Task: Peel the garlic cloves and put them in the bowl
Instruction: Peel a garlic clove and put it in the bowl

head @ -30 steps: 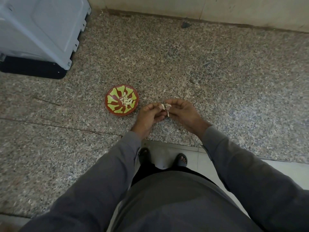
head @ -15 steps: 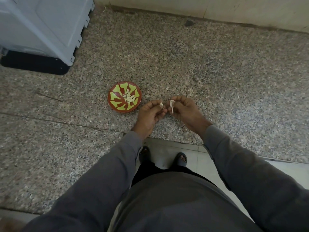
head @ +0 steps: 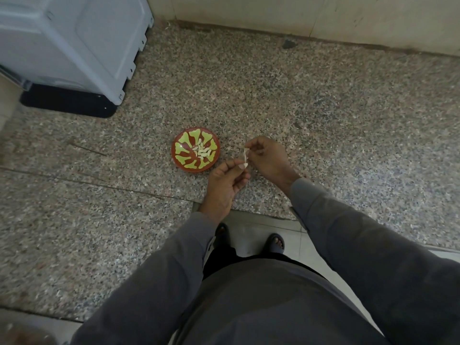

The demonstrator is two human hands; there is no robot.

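A small red bowl (head: pixel 183 162) with a yellow-green pattern sits on the speckled stone counter and holds several peeled garlic cloves (head: pixel 203 152). Just right of it, my left hand (head: pixel 225 183) pinches a pale garlic clove (head: pixel 243 166) at its fingertips. My right hand (head: pixel 267 159), slightly higher and farther back, pinches a thin strip of papery skin (head: pixel 246 154) that hangs down toward the clove. The two hands are a little apart.
A grey-white appliance (head: pixel 69 46) on a black base stands at the back left. A tiled wall (head: pixel 298 13) runs along the back of the counter (head: pixel 348 120). The counter's front edge lies below my hands, with my feet in sandals (head: pixel 273 242) on the floor.
My hands were together on the clove; they have drawn apart. The right hand has risen and pulled a strip of skin away, while the left hand keeps the clove.
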